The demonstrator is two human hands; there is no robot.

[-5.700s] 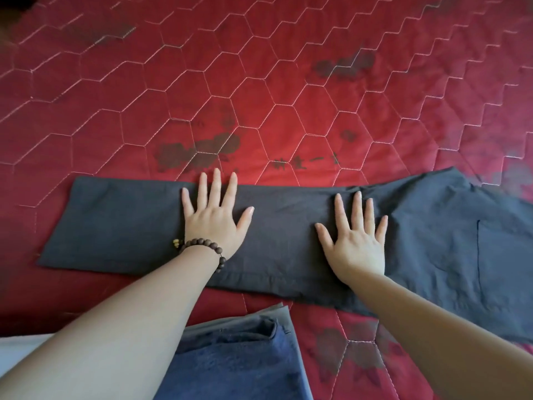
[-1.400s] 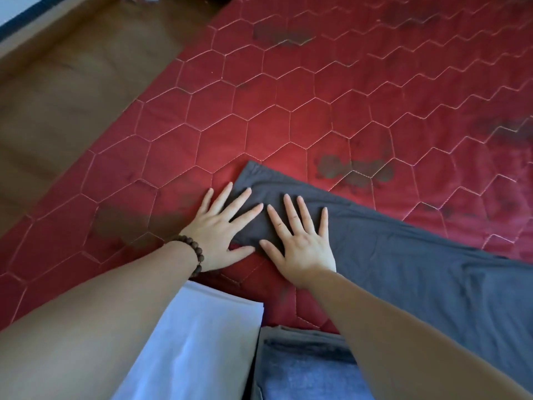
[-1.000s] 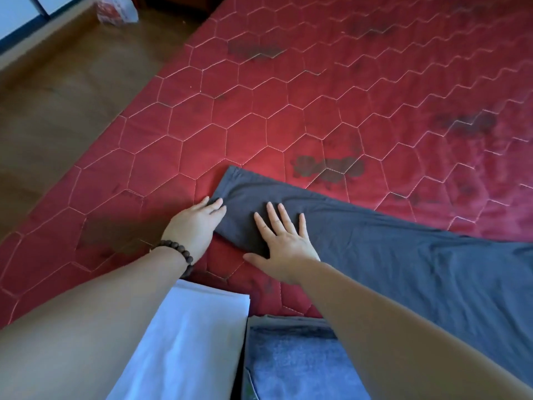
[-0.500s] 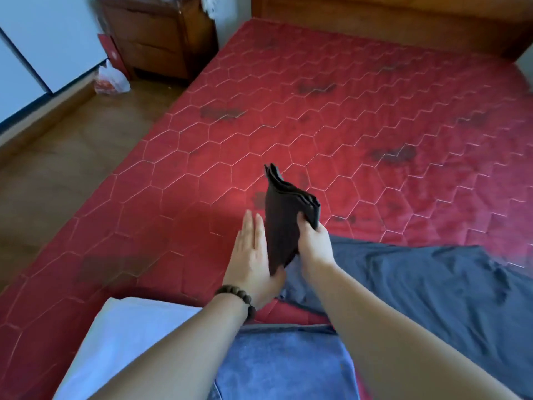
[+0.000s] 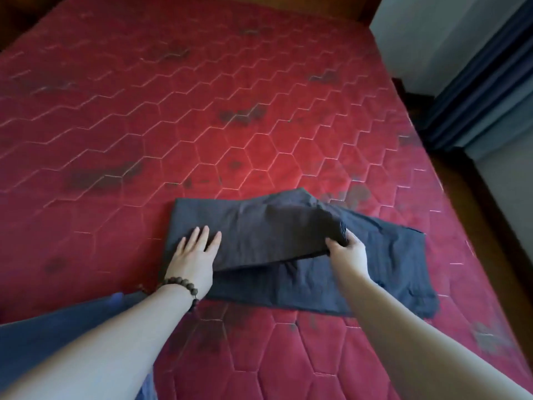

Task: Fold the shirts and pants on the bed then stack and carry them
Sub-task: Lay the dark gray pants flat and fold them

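The dark grey pants (image 5: 302, 255) are laid on the red quilted mattress (image 5: 230, 125), in the lower centre of the frame. The garment is partly folded: an upper layer is doubled over the lower layer, and the lower layer is extended toward the right of the frame.

The left hand (image 5: 193, 255) is placed flat on the left end of the pants, at the fold. Its fingers are held straight and spread, and nothing is gripped. A beaded bracelet (image 5: 180, 285) is worn on the left wrist.

The right hand (image 5: 347, 251) is positioned at the right end of the upper layer. The bunched edge of that layer is pinched between the curled fingers and the thumb, and it is held slightly raised above the lower layer.

A blue garment (image 5: 43, 336) is seen at the lower left of the frame, partly hidden by the left forearm. Dark curtains (image 5: 484, 82) are visible at the upper right.
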